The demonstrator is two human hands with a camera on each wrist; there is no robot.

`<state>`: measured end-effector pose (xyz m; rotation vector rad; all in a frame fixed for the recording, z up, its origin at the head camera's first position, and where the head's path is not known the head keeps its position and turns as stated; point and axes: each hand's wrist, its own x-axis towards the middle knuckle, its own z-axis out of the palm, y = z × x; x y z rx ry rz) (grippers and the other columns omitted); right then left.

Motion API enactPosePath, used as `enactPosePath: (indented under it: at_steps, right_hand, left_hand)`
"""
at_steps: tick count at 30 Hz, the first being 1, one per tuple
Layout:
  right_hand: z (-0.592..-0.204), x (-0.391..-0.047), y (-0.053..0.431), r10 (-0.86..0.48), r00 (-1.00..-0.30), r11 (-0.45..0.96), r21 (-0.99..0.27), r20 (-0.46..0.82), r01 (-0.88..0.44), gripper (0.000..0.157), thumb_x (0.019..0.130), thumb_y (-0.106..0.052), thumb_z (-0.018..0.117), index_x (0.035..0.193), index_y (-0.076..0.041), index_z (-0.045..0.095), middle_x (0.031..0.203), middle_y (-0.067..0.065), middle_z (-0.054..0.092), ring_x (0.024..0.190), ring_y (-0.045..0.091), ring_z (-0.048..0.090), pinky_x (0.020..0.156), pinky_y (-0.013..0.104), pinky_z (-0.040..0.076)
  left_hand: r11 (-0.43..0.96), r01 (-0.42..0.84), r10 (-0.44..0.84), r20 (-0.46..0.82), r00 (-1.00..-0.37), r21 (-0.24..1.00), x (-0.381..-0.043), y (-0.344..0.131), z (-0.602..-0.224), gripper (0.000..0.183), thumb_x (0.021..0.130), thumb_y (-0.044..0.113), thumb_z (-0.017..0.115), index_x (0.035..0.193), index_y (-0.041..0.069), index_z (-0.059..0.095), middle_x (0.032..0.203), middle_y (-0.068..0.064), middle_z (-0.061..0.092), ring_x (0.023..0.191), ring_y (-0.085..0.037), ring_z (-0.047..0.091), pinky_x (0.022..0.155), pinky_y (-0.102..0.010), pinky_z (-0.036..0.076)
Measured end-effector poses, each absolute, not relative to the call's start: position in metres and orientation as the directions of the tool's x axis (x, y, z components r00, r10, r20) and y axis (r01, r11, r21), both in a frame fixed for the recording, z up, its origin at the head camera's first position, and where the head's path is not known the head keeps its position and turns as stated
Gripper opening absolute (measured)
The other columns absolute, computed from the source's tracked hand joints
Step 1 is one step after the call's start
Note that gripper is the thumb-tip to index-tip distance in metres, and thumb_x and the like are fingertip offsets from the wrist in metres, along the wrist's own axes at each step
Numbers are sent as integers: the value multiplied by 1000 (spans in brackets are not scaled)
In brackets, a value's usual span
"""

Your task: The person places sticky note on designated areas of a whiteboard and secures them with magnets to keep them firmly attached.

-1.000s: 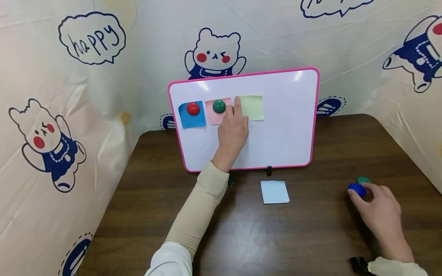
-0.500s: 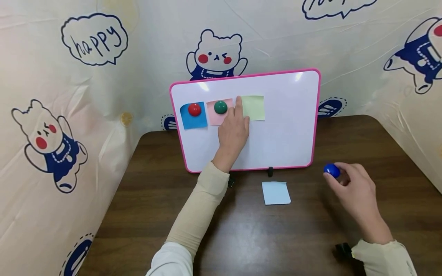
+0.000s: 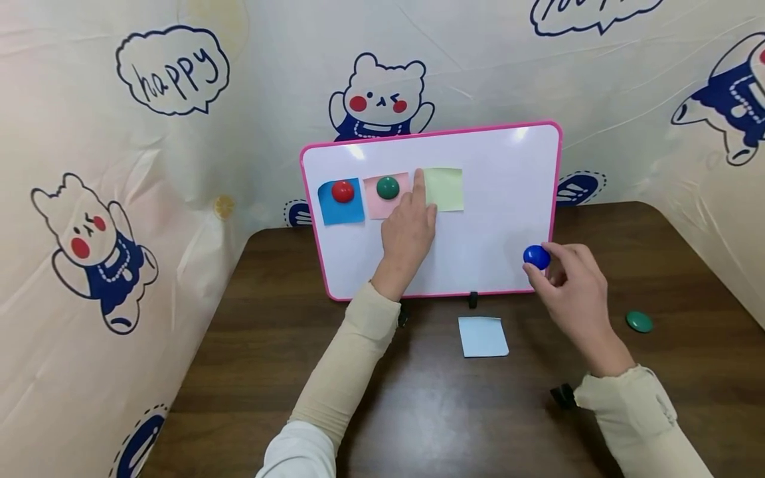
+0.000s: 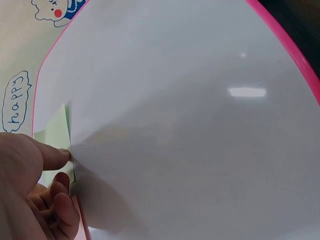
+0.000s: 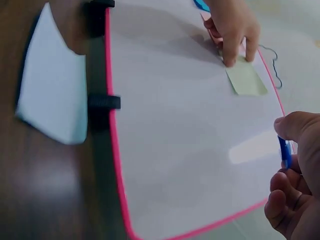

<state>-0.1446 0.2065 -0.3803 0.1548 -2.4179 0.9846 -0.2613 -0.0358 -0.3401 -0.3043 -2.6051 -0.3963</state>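
Observation:
A pale green sticky note [image 3: 445,189] lies against the whiteboard [image 3: 496,252], and my left hand [image 3: 408,229] presses its left edge with index finger and thumb. In the left wrist view the thumb touches the green note [image 4: 57,135], whose edge stands off the board. My right hand [image 3: 576,285] pinches a round blue magnet [image 3: 536,257] between thumb and index finger, in front of the board's lower right corner. The right wrist view shows that blue magnet [image 5: 285,151] edge-on. To the left, a red magnet [image 3: 342,191] sits on a blue note [image 3: 342,212], and a green magnet [image 3: 388,188] on a pink note [image 3: 376,207].
A light blue sticky note [image 3: 483,337] lies on the brown table [image 3: 251,372] before the board. Another green magnet [image 3: 639,322] rests on the table at right. Black feet [image 3: 473,300] support the board's pink lower edge. Behind hangs a printed curtain [image 3: 269,79].
My right hand has lifted the blue magnet from beside the green one on the table and carried it left and up toward the board. The left hand stays on the note.

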Motion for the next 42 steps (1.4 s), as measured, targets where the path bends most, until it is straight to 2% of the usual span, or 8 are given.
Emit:
enactPosePath:
  at_steps: [5, 11, 15, 25, 34, 38, 42]
  right_hand:
    - [-375, -163, 186, 63, -818, 705, -606, 572, -369, 47, 87, -12, 82, 127, 3, 63, 110, 16, 53, 76, 17, 46, 63, 13, 38]
    - [-371, -187, 162, 36, -772, 703, -566, 634, -432, 47, 86, -12, 82, 126, 4, 63, 109, 18, 53, 75, 21, 48, 63, 31, 45]
    - [-369, -202, 149, 33, -759, 703, -555, 650, -444, 47, 89, -15, 80, 128, 3, 63, 112, 19, 53, 75, 23, 50, 63, 38, 50]
    - [-361, -240, 122, 25, -670, 694, -495, 742, -523, 48, 91, -20, 78, 129, 5, 62, 112, 22, 54, 81, 27, 54, 72, 43, 55]
    - [-357, -267, 102, 14, -599, 710, -430, 801, -558, 46, 92, -20, 77, 126, 7, 63, 111, 23, 55, 100, 32, 59, 92, 45, 54]
    - [-353, -272, 95, 42, -599, 711, -445, 800, -544, 46, 93, -22, 76, 126, 7, 63, 110, 23, 55, 102, 32, 59, 95, 44, 52]
    - [-347, -273, 89, 73, -630, 720, -478, 773, -503, 47, 94, -25, 74, 127, 7, 63, 111, 23, 55, 103, 32, 60, 96, 44, 52]
  left_hand:
    - [934, 279, 142, 485, -863, 224, -260, -34, -341, 71, 101, 36, 61, 159, 8, 30, 80, -5, 57, 56, -15, 49, 50, -23, 44]
    - [937, 275, 142, 486, -862, 214, -261, -34, -341, 71, 101, 36, 60, 159, 8, 30, 78, -5, 57, 56, -15, 48, 50, -23, 44]
    - [940, 273, 141, 492, -859, 206, -261, -33, -341, 70, 101, 36, 61, 158, 8, 31, 76, -4, 56, 55, -15, 48, 49, -23, 44]
    - [938, 273, 135, 505, -852, 211, -262, -32, -342, 70, 101, 34, 62, 158, 7, 32, 77, -3, 59, 58, -15, 52, 52, -25, 48]
    - [927, 287, 128, 515, -848, 242, -261, -34, -343, 68, 101, 33, 63, 157, 8, 34, 75, -3, 59, 58, -15, 52, 50, -24, 46]
    - [928, 290, 131, 522, -843, 236, -260, -34, -342, 68, 101, 33, 63, 157, 8, 34, 75, -3, 59, 58, -15, 53, 50, -24, 47]
    - [931, 288, 132, 527, -839, 226, -260, -34, -341, 68, 100, 33, 63, 157, 8, 34, 75, -2, 59, 58, -15, 54, 51, -25, 48]
